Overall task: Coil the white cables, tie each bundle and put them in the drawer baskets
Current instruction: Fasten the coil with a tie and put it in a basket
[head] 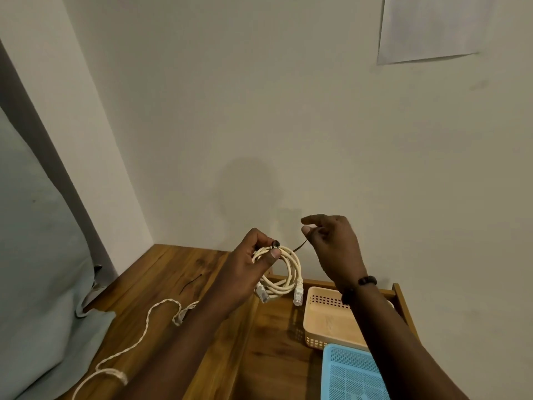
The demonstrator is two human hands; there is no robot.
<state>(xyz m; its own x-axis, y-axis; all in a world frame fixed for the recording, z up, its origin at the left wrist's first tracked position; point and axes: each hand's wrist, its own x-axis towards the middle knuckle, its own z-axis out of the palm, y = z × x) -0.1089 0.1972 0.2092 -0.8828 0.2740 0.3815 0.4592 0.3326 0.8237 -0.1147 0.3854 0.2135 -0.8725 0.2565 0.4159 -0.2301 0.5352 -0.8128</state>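
Observation:
My left hand (248, 264) grips a coiled white network cable (290, 274) above the desk, its two clear plugs hanging down. A dark tie (276, 244) sits on top of the coil by my left thumb. Its thin dark tail (300, 246) runs up to the right, where my right hand (331, 243) pinches it between thumb and forefinger. A second white cable (144, 332) lies uncoiled on the wooden desk (161, 272) at the lower left. Below my hands, the open drawer (274, 342) holds a beige basket (328, 321) and a blue basket (352, 373).
Another dark tie (190, 282) lies loose on the desk. A light blue cushion (37, 269) leans at the left edge of the desk. The wall (259, 125) stands right behind the desk, with a sheet of paper (429, 27) stuck up at the top right.

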